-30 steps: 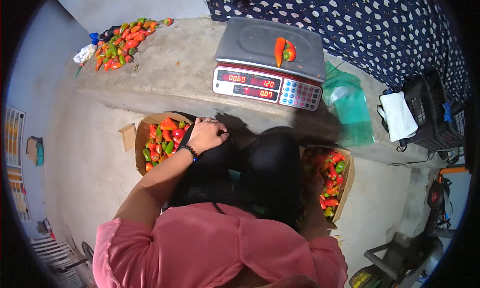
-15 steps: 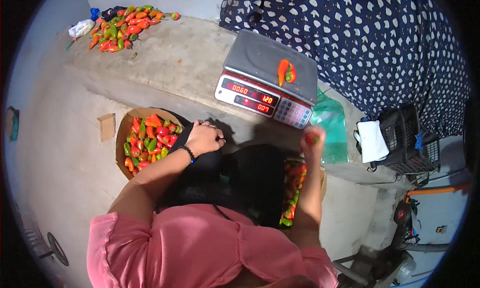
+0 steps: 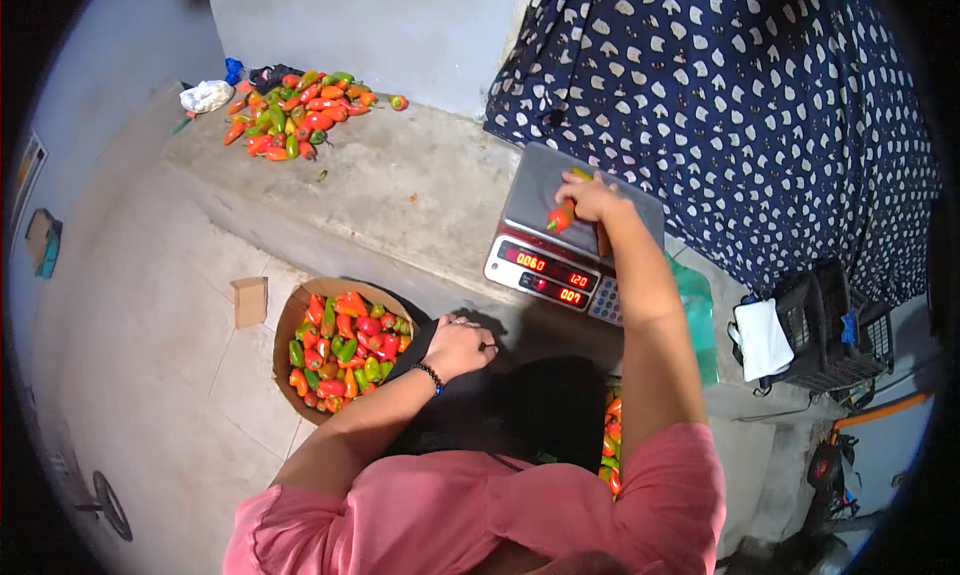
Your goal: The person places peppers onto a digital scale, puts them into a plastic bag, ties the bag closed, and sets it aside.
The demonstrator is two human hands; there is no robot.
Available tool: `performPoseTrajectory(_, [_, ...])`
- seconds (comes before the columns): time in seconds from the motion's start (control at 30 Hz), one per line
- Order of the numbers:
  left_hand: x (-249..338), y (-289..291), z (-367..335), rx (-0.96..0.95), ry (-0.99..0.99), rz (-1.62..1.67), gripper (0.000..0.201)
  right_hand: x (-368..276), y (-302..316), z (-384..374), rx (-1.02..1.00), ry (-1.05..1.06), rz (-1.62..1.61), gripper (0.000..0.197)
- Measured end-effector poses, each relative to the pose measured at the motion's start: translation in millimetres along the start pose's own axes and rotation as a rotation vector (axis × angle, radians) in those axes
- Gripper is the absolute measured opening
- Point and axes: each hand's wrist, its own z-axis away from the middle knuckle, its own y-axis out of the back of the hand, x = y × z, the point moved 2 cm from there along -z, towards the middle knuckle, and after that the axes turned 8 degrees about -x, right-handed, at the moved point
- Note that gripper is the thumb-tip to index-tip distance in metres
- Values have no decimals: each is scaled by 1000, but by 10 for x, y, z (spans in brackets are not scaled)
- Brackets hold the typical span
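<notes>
My left hand (image 3: 460, 347), with a dark beaded bracelet at the wrist, rests on my black-clothed knee, its fingers loosely curled and nothing visible in them. Over the pan of a digital scale (image 3: 530, 190), my right hand (image 3: 592, 199) is closed on a red pepper (image 3: 561, 216), whose green stem points toward the lit display. A yellow-green pepper tip shows just past the fingers. Behind the hand, an orange sliver shows on the pan; my hand and forearm hide the rest there.
At left a round cardboard box (image 3: 283, 360) holds red, orange and green peppers; a second container of peppers (image 3: 611, 440) is by my right arm. More peppers (image 3: 290, 115) lie heaped on the concrete ledge (image 3: 400, 205). Green plastic (image 3: 697, 320) and a black crate (image 3: 830, 330) stand right.
My right hand has carried the red pepper from beside the scale's keypad onto the pan. My left hand stays on the knee. The whole view has shifted.
</notes>
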Motion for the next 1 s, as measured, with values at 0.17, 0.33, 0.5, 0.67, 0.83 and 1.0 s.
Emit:
performPoseTrajectory(0.17, [81, -11, -56, -23, -25, 19, 21, 480, -162, -52, 190, 223, -358, 56])
performPoseTrajectory(0.33, [115, -9, -60, -23, 19, 18, 22, -221, -275, 489, 299, 255, 13, 61])
performPoseTrajectory(0.5, [103, -19, -50, -39, 43, 15, 24, -194, -555, 503, 500, 281, 21, 40])
performPoseTrajectory(0.67, [128, 12, -29, -32, 26, -14, 23, 115, -765, 647, 693, 212, -62, 25])
performPoseTrajectory(0.83, [126, -18, -31, -20, 1, -6, 22, 163, -1061, 1398, 1022, 263, -299, 25])
performPoseTrajectory(1.0, [150, -14, -37, -62, 37, -14, 24, 832, -1754, 1846, 1159, -85, -540, 22])
